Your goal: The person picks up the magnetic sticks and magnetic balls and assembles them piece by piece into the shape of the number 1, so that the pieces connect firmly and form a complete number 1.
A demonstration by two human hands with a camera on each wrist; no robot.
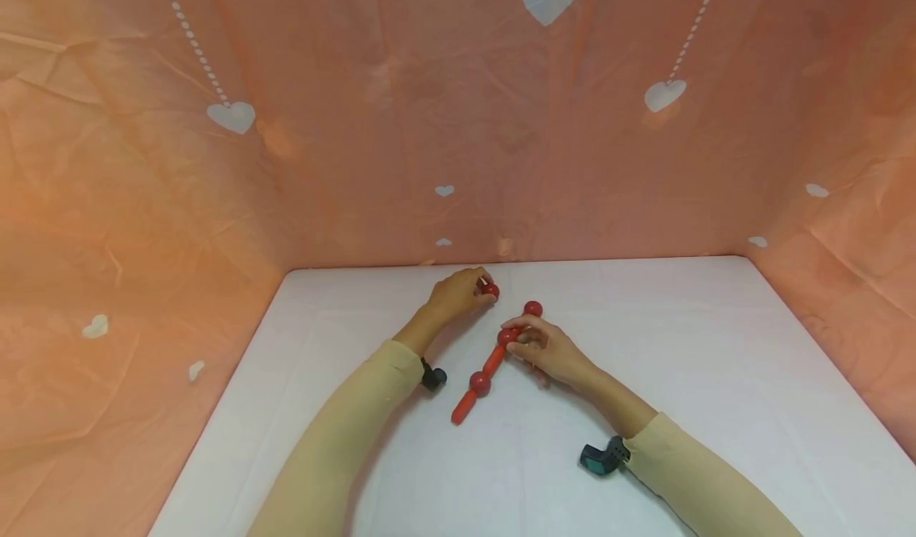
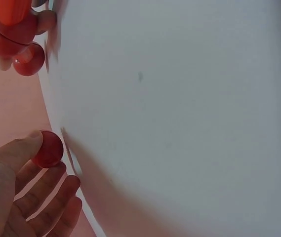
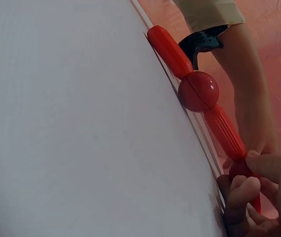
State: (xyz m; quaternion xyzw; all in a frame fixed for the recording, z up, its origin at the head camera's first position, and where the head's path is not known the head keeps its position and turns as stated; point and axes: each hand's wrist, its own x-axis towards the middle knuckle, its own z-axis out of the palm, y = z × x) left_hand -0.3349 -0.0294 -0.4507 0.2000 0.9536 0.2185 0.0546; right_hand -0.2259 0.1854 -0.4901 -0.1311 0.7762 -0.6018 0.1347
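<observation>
My left hand (image 1: 458, 294) pinches a single red ball (image 2: 49, 149) between thumb and fingers, just above the white table. To its right lies a chain of red balls joined by orange-red ribbed rods, slanting from near left to far right. My right hand (image 1: 554, 352) grips this chain at a ball (image 1: 506, 336), thumb and fingers on it. A rod (image 1: 494, 360), another ball (image 1: 480, 383) and an end rod (image 1: 463, 406) stretch toward the near side. At the far end sits one more ball (image 1: 533, 309); the rod before it is mostly hidden by my fingers.
The white table (image 1: 716, 346) has its back edge close beyond both hands. Orange cloth (image 1: 472, 123) with pale hearts hangs behind and at both sides. Dark wrist devices are strapped at the left cuff (image 1: 432, 376) and the right cuff (image 1: 604, 456).
</observation>
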